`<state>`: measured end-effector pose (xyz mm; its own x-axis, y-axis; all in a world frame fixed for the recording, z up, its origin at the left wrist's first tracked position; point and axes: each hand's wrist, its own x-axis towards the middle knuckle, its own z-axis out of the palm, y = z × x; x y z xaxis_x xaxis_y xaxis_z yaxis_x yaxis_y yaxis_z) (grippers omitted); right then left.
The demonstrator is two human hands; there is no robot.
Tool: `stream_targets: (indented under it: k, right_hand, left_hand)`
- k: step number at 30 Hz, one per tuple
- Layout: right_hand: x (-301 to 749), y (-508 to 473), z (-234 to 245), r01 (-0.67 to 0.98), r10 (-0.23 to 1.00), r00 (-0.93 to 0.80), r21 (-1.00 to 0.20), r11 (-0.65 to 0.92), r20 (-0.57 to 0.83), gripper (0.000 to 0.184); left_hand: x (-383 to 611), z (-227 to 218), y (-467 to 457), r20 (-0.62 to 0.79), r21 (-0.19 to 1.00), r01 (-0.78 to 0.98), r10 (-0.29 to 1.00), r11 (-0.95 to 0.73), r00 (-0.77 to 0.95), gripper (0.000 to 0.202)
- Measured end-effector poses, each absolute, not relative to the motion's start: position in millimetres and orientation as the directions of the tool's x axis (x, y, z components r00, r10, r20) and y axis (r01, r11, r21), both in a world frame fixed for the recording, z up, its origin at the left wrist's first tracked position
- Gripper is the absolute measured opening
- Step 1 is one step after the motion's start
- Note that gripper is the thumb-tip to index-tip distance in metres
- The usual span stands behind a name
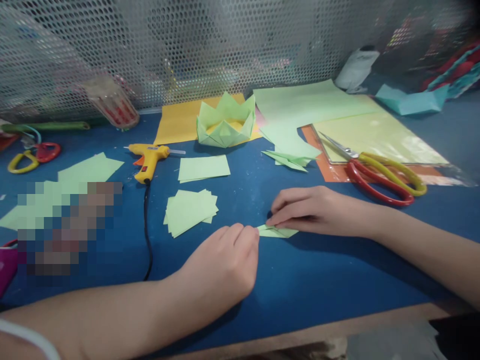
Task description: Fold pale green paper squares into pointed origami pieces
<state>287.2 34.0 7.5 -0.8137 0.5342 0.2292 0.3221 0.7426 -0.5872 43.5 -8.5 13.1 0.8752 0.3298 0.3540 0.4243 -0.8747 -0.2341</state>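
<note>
A small folded light-green paper lies on the blue table between my two hands. My left hand is closed at the paper's left end, its fingertips hidden behind the knuckles. From the right, my right hand presses bent fingers together onto the top of the same paper. Left of my hands is a fanned stack of green paper pieces, with a neater green pile behind it. Several folded green pieces rest beyond my right hand.
A yellow glue gun with a black cord lies left. A crown-shaped green paper piece stands on a yellow sheet. Large scissors lie right, overlapping a packet of paper. A metal mesh rises behind.
</note>
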Motion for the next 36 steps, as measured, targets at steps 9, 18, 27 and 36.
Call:
stream_targets:
  k: [9, 18, 27, 36]
  right_hand:
    - [282, 25, 10, 0.250, 0.286, -0.876, -0.142, 0.958, 0.389, 0.022]
    - [281, 24, 18, 0.269, 0.301, -0.905, -0.142, 0.952, 0.300, 0.029]
    - [283, 20, 14, 0.319, 0.358, -0.897, -0.182, 0.930, 0.258, 0.030]
    - [277, 22, 13, 0.292, 0.371, -0.869, -0.267, 0.918, 0.328, 0.023]
  left_hand:
    - [44, 9, -19, 0.359, -0.297, 0.430, 0.318, -0.852, 0.877, 0.029]
    - [44, 10, -20, 0.286, -0.304, 0.419, 0.338, -0.855, 0.897, 0.034]
    - [46, 9, -12, 0.273, -0.242, 0.421, 0.355, -0.874, 0.894, 0.033]
    - [41, 12, -11, 0.229, -0.234, 0.396, 0.345, -0.888, 0.910, 0.032]
